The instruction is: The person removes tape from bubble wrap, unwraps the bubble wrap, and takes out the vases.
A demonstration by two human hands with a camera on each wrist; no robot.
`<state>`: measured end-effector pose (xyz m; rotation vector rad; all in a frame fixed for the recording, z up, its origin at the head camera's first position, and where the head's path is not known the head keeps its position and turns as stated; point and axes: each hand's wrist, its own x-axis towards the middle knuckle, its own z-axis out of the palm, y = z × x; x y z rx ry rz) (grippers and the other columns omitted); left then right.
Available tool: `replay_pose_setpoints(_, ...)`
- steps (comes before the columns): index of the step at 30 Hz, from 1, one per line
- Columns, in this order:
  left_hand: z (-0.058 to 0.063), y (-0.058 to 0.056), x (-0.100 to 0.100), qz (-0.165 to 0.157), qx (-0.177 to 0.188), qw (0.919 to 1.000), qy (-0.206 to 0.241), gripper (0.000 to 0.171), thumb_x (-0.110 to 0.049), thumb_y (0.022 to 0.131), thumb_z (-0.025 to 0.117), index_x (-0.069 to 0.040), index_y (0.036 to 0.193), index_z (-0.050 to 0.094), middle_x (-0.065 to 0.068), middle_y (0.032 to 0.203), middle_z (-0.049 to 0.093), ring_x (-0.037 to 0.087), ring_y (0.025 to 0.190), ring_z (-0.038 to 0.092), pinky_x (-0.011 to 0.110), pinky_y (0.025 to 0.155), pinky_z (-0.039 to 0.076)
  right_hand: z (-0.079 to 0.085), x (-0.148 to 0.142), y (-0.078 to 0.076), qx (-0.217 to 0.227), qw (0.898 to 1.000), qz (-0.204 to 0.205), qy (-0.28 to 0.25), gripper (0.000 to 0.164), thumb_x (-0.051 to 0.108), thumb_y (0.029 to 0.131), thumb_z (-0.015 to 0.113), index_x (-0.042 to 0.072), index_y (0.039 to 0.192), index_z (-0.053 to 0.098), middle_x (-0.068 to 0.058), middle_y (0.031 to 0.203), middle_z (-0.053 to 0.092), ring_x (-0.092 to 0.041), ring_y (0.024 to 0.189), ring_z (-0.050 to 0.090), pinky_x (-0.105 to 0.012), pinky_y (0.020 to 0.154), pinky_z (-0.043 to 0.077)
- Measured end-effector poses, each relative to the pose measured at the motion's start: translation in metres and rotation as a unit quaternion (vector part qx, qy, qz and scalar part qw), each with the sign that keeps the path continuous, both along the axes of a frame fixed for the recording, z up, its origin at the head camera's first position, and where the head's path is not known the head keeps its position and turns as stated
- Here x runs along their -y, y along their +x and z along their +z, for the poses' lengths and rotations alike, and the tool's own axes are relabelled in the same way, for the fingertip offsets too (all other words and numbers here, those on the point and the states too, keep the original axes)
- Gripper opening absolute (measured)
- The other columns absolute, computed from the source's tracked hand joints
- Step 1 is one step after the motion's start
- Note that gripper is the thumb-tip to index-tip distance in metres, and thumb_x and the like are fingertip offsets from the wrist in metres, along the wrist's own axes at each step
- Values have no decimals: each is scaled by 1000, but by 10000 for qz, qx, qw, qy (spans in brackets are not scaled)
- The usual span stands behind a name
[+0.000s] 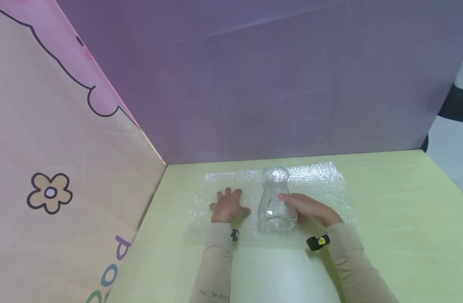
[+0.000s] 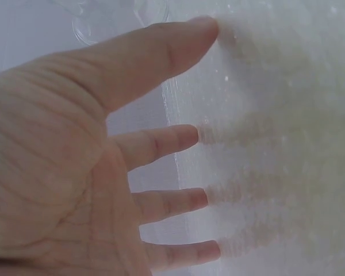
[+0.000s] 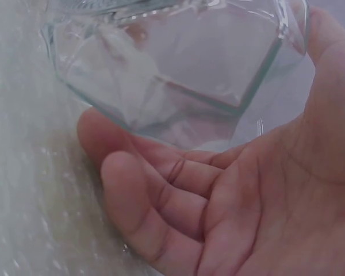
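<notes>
Head: right hand (image 1: 310,207) has thumb and fingers round the glass vase (image 1: 275,212), probably to steady it; can't tell if it's upright or tilted. Left hand (image 1: 227,208) splayed, grasping nothing, fingers on bubble wrap (image 1: 322,181), likely keeping it flat on the counter (image 1: 398,210). Vase is right of left thumb. Purple panel (image 1: 273,84) well beyond fingertips, not in the way.
Left wrist: fingers straight, spread, tips at wrap.
Right wrist: fingers curled by vase, wrap beside them.

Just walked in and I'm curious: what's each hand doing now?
Left hand: open, spread over the bubble wrap.
Right hand: holding the glass vase.
</notes>
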<state>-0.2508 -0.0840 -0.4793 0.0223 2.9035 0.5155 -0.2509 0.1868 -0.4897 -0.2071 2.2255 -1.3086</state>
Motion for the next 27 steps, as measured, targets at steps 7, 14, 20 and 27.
replay_pose_setpoints(7, 0, 1, 0, -14, -22, 10000, -55, 76, -48, 85, 78, -24, 151, 49, 16, 161, 40, 46, 143, 37, 73, 100, 41, -1, -1, 0, 99, 9997, 38, -228, 78, 68, 101, 41, 5, 147, 49, -16, 140, 60, -28, 120, 61, -49, 101, 52)
replay_pose_setpoints(14, 1, 1, 0, -3, 23, 10000, -28, 77, -48, 86, 77, -23, 153, 47, 17, 164, 36, 48, 147, 32, 75, 101, 39, -1, -2, -1, 188, 9991, 4, -388, 73, 64, 103, 41, 4, 143, 52, -15, 131, 63, -24, 101, 63, -35, 81, 56)
replay_pose_setpoints(20, 0, 1, 1, -22, 69, 10000, -27, 78, -48, 86, 76, -23, 153, 46, 18, 165, 34, 49, 148, 31, 76, 102, 38, -2, -2, -1, 230, 9985, 5, -504, 70, 60, 104, 42, 3, 142, 53, -16, 130, 62, -24, 106, 63, -36, 83, 57)
replay_pose_setpoints(27, 0, -1, 1, -28, 91, 10000, -10, 78, -48, 86, 77, -23, 153, 47, 18, 164, 35, 48, 146, 32, 76, 101, 39, 0, -4, 0, 84, 9990, 9, -444, 67, 60, 103, 43, 4, 138, 55, -15, 126, 60, -25, 111, 60, -35, 85, 54)
